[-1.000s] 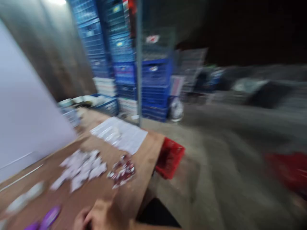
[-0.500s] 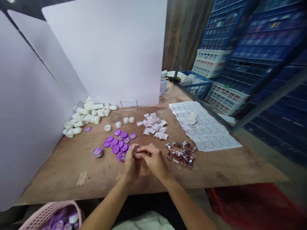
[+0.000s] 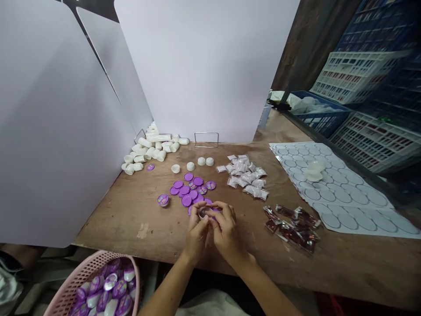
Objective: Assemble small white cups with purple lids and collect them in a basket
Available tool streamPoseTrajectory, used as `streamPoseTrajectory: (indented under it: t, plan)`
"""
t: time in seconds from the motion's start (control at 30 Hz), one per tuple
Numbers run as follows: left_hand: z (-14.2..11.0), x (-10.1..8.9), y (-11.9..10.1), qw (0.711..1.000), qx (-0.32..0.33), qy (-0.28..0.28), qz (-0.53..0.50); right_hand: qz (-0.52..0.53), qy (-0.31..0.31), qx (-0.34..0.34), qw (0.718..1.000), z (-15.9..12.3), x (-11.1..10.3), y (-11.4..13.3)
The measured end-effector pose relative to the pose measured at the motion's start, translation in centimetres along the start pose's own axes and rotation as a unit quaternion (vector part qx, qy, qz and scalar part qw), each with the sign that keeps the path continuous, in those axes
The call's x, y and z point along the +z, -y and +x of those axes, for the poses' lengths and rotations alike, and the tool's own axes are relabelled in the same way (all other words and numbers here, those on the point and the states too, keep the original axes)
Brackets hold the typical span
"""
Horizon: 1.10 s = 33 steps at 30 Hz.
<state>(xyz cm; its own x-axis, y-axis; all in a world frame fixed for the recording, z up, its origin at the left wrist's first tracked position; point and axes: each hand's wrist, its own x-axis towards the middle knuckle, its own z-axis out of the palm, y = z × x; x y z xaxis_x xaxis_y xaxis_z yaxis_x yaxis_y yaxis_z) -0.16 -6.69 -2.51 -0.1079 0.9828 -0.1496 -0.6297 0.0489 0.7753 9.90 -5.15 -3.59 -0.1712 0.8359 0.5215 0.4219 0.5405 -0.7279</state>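
Observation:
My left hand (image 3: 196, 232) and my right hand (image 3: 226, 230) meet over the wooden table (image 3: 131, 219), fingers pinched together round a small round cup (image 3: 203, 212) with something dark inside. Just beyond them lies a cluster of purple lids (image 3: 190, 189). One finished purple-topped piece (image 3: 163, 200) sits apart to the left. White sachets (image 3: 247, 175) lie heaped behind my right hand, and dark red sachets (image 3: 292, 224) lie to its right. Small white cups (image 3: 190, 166) stand in a row farther back.
White tubes (image 3: 148, 151) pile against white divider boards (image 3: 59, 123). A sticker sheet (image 3: 335, 188) covers the table's right side. A pink basket (image 3: 82, 281) of purple-lidded pieces sits below the front edge at left. Blue and white crates (image 3: 368, 109) stack at right.
The view swung from the crates and floor back onto the table. My hands stay together on the small cup near the purple lids.

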Motion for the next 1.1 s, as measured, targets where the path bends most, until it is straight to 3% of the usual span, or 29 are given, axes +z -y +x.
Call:
streamPoseTrajectory:
  t: [0.1,0.17,0.3,0.43,0.5,0.6,0.73,0.9,1.1]
  plan:
    - [0.5,-2.2,-0.2,0.998,0.037,-0.020,0.044,0.074,0.117,0.014,0.990,2.0,0.2,-0.8]
    - [1.3,-3.2,-0.6,0.990,0.078,-0.063,0.102,0.099,0.145,0.048,0.983,4.3,0.3,-2.4]
    - [2.9,-3.6,-1.3,0.979,0.108,-0.121,0.120,-0.092,0.138,0.082,0.983,9.0,1.4,-7.3]
    - [3.6,-3.2,-1.5,0.985,0.087,-0.123,0.080,-0.180,0.188,0.043,0.965,10.3,2.0,-9.7]
    - [3.7,-3.3,-1.2,0.988,0.073,-0.118,0.069,-0.154,0.150,0.051,0.975,9.5,1.4,-8.7]
    - [3.9,-3.3,-0.8,0.991,0.048,-0.102,0.075,-0.031,0.089,0.062,0.994,7.5,0.4,-5.3]
    - [3.7,-2.8,-0.7,0.993,0.038,-0.067,0.092,0.066,0.135,-0.019,0.989,4.8,0.2,-1.7]
    - [3.2,-1.9,-1.2,1.000,-0.009,0.006,-0.026,0.012,0.102,-0.080,0.992,2.8,1.2,-1.6]
    - [3.1,-1.1,-1.2,1.000,-0.021,-0.011,-0.021,-0.039,0.075,-0.072,0.994,1.9,2.0,-2.5]
